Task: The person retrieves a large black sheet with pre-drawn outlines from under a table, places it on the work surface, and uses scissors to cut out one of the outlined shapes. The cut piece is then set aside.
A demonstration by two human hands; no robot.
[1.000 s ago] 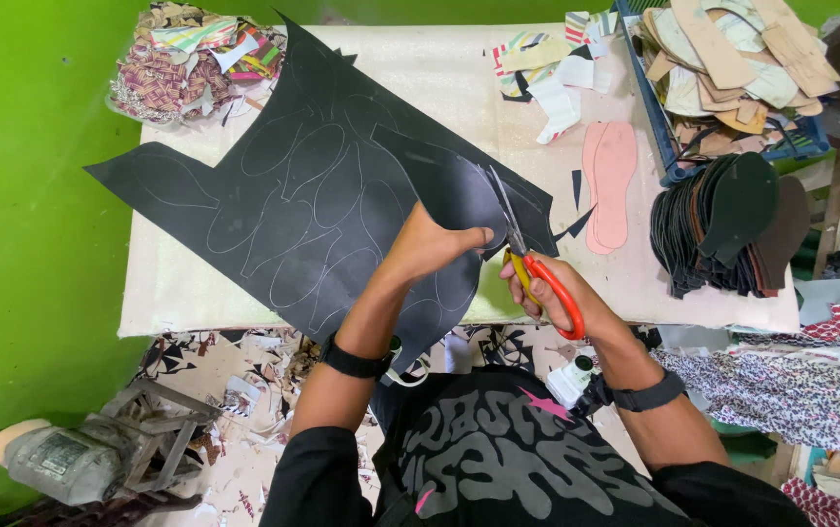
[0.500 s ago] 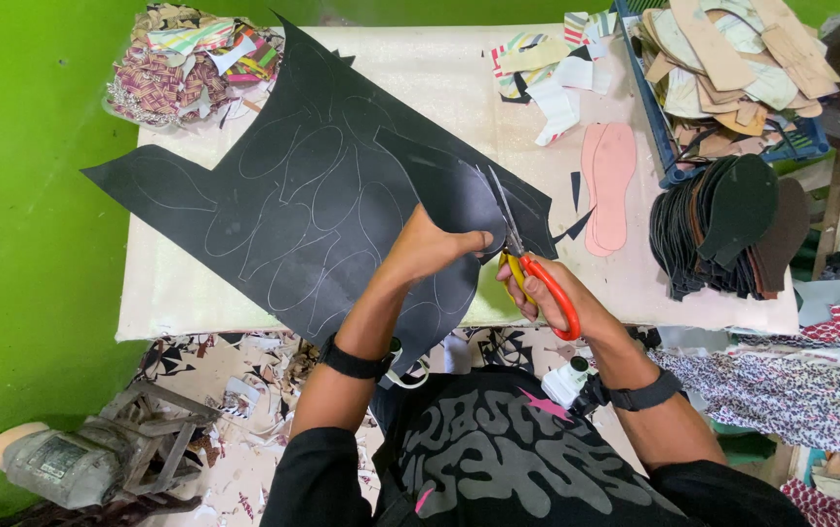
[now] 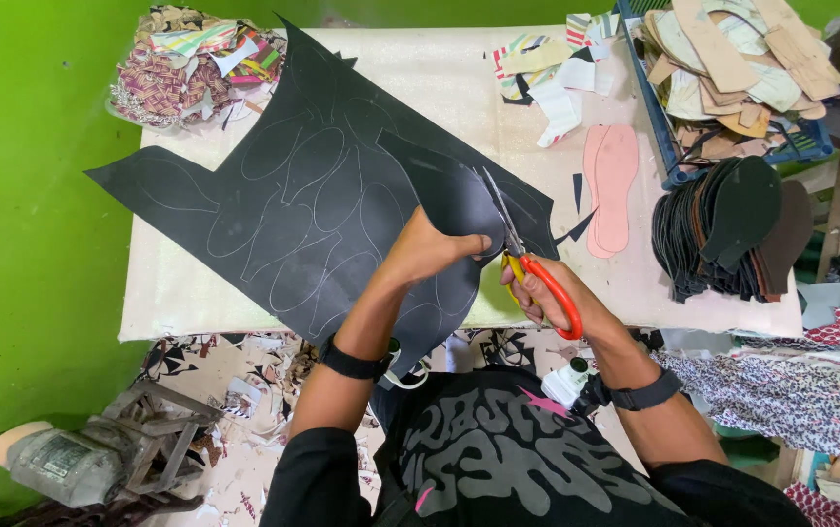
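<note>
I'm looking straight down at a pale worktable [image 3: 196, 293] with a big black sheet [image 3: 313, 195] spread across it, its near edge hanging over toward me and lifted at the fold. Pale outlines of sole shapes cover the sheet, and most of them sit uncut, so by my reading the cutting has a long way to go; a stack of dark cut soles [image 3: 732, 229] at the right and a pair of pink soles [image 3: 610, 185] beside it suggest finished pieces. My left hand [image 3: 430, 249] pinches the raised flap of the sheet, fingers closed tight on the material, thumb on top. My right hand [image 3: 552, 293] is wrapped through the red and yellow handles of the scissors [image 3: 522, 259], fingers curled snug, and the blades point away from me, biting into the sheet's edge just beside the left fingertips. How wide the blades stand, I can't tell. Fabric scraps [image 3: 196, 63] pile at the far left corner.
</note>
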